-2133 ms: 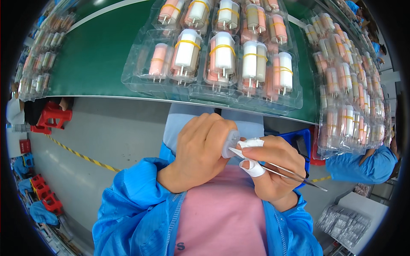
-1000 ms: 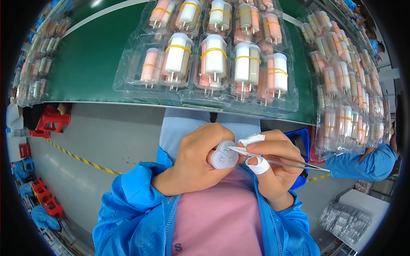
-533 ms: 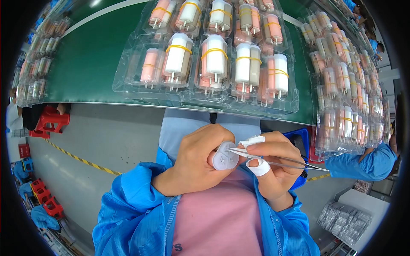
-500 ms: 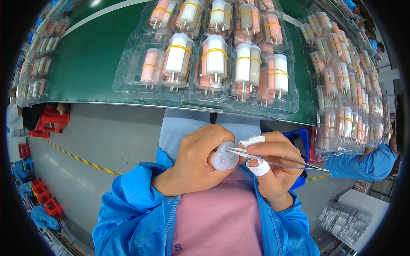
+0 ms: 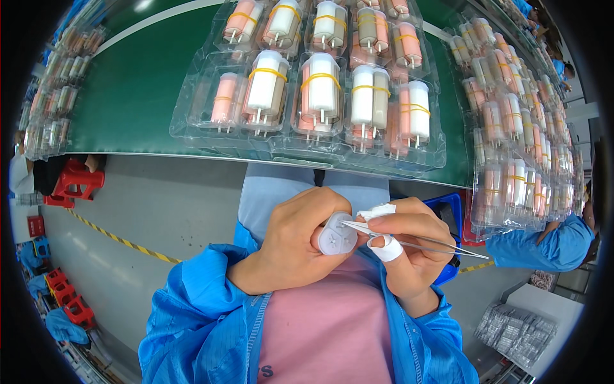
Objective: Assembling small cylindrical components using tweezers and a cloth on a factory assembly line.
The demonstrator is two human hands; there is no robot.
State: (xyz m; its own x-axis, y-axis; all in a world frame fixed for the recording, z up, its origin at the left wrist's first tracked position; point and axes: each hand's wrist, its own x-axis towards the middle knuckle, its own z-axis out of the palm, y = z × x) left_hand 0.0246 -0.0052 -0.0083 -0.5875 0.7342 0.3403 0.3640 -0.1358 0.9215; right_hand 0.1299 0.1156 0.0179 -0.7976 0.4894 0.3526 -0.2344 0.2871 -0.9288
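Observation:
My left hand [image 5: 300, 233] is wrapped round a translucent white rounded part [image 5: 337, 235], its end face turned up toward me. Small cross-shaped and dotted openings show in that face; the rest of the part is hidden in my palm. Between the thumb and fingers of my right hand [image 5: 416, 237] is a pair of metal tweezers [image 5: 441, 245]. Its tips lie close together against the upper right of the end face, and its back end points right. White tape wraps the thumb and a finger of this hand.
Across the green table [image 5: 128, 109] stands a clear plastic tray [image 5: 211, 131] of pink, white and grey tubes bound with yellow bands [image 5: 321, 78]. More stacked trays [image 5: 511, 182] rise at the right. A blue bin [image 5: 451, 214] sits below the table edge; red stools [image 5: 78, 180] stand left.
The tweezers' tips have drawn closer together at the end face, and its back end has shifted slightly left. My left hand and the white part have stayed in place.

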